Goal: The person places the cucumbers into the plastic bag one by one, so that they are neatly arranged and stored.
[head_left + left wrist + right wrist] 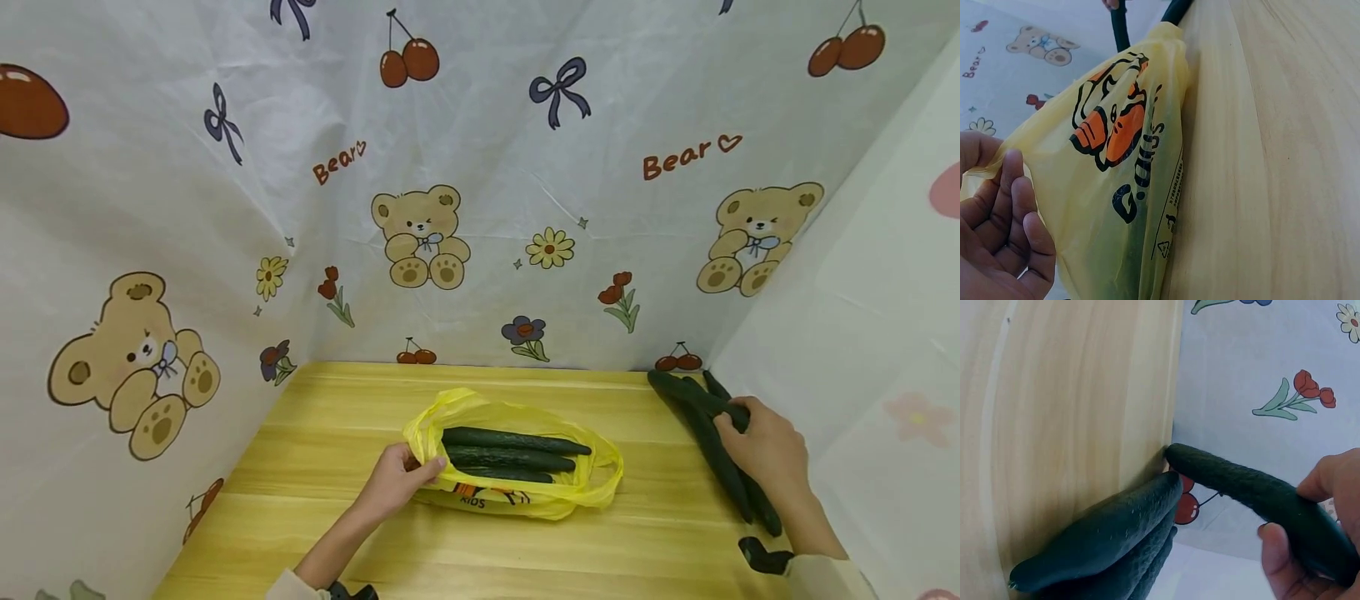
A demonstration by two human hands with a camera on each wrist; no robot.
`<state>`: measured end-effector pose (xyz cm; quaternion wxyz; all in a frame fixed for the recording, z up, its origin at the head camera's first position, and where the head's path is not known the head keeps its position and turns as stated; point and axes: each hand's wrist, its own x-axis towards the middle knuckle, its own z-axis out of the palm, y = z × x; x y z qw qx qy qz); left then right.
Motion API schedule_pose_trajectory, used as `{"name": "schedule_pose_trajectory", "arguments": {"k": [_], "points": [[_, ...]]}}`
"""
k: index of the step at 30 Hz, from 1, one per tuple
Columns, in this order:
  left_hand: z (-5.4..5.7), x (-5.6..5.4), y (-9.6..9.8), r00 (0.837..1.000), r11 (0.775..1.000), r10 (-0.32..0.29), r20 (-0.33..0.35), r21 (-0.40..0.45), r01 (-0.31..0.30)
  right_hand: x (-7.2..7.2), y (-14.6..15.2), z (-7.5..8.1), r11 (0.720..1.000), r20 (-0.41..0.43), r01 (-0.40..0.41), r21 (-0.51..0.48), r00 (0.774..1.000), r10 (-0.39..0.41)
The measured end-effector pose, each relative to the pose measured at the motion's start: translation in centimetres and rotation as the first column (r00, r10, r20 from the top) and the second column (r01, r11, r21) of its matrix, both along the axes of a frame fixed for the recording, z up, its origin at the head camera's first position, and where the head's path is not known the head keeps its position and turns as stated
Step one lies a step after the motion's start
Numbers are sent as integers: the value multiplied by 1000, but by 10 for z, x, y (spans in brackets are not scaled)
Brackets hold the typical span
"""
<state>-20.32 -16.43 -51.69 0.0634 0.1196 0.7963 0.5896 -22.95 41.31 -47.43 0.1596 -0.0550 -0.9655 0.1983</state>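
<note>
Cucumber (1241, 487) is in the R hand (776, 446), at the bench's far R side, well apart from the L hand (397, 483). R hand grips it near one end, thumb & fingers on opp. sides; forearm runs up from bottom R, in a pale sleeve. L hand comes in from bottom L & pinches the L rim of a yellow plastic bag (495, 504) btwn thumb & fingers, other fingers curled in.

Held cuke: dk green, long, slightly bumpy skin, rounded far end. That end points away from the hand, close to the bench's back edge; can't tell if it touches anything. Just beside/below it, at least 2 more loose cukes (1097, 534), same dk green, lying side by side, lengthwise.

Bag sits mid-bench, mouth open, w/ 3 cukes (510, 458) visible inside, roughly parallel; front has orange/blk print + "KIDS". Bench (300, 500) is yellowish wood grain. Behind: white backdrop (480, 125) w/ bears, cherries, bows, flowers.
</note>
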Motion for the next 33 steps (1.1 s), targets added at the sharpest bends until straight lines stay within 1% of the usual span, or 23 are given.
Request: {"name": "schedule_pose_trajectory", "arguments": {"k": [4,8,15,18,22,27,30,33], "points": [[2,1,0,1000,1000,10,2,6,-10,6,1,-2,1000,-40,7,-30,999,-8],[4,1,1,1000,1000,12,-2,17,-12,12,-3,1,998,-65,-13,-59,998,9],[8,2,1,1000,1000,4,0,27,-4,29,-19,19,993,-76,-65,-96,995,58],[9,2,1,1000,999,7,0,31,-7,36,-26,25,988,-81,-101,-120,992,92],[8,1,2,1000,999,8,2,38,-8,43,-34,32,970,-56,-154,-190,988,146],[10,-2,3,1000,999,7,1,33,-7,51,-40,42,941,-20,-198,-275,980,200],[12,-3,3,1000,1000,6,-8,24,-6,53,-44,46,919,-16,-240,-312,969,248],[14,-5,4,1000,1000,2,-27,21,-2,55,-48,47,895,-26,-292,-336,953,301]]}}
